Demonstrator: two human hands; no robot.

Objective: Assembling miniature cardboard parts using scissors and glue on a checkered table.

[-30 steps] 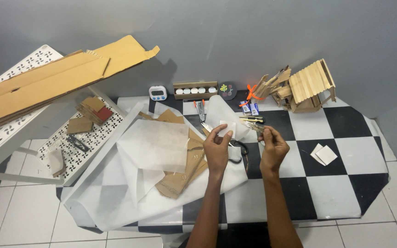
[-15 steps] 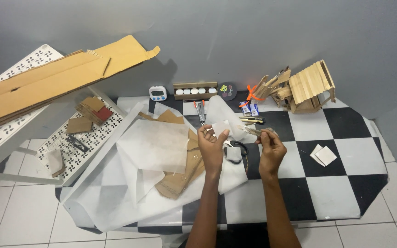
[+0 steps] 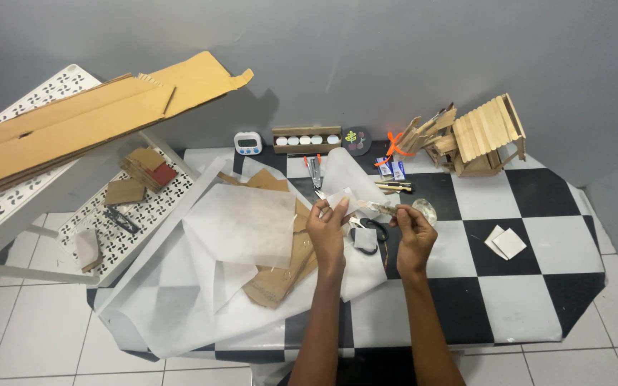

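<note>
Above the checkered desk (image 3: 466, 300), near its middle, the person's two hands meet over a spread of white paper sheets (image 3: 241, 225) and cardboard pieces (image 3: 280, 275). The left hand (image 3: 327, 232) has its fingers pinched on a small scrap of white paper (image 3: 341, 199), lifted just clear of the sheets. The right hand (image 3: 415, 232) has its fingers closed on a thin wooden stick (image 3: 384, 209) that reaches toward the scrap; its tip sits just beside the paper, though whether the two touch cannot be told. Black-handled scissors (image 3: 370, 232) lie on the desk directly below, between the wrists.

The step in hand looks like joining or wrapping the scrap onto the stick. The next move would call for bringing the stick's end squarely against the paper while both pinches stay firm, since the scrap is flimsy and may fold.

Farther back stand a small stick-built house (image 3: 484, 136), a white timer (image 3: 247, 143) and a wooden tray of round white pieces (image 3: 307, 139); a long cardboard box (image 3: 73, 129) rests on a white perforated rack (image 3: 137, 207) at left.
</note>
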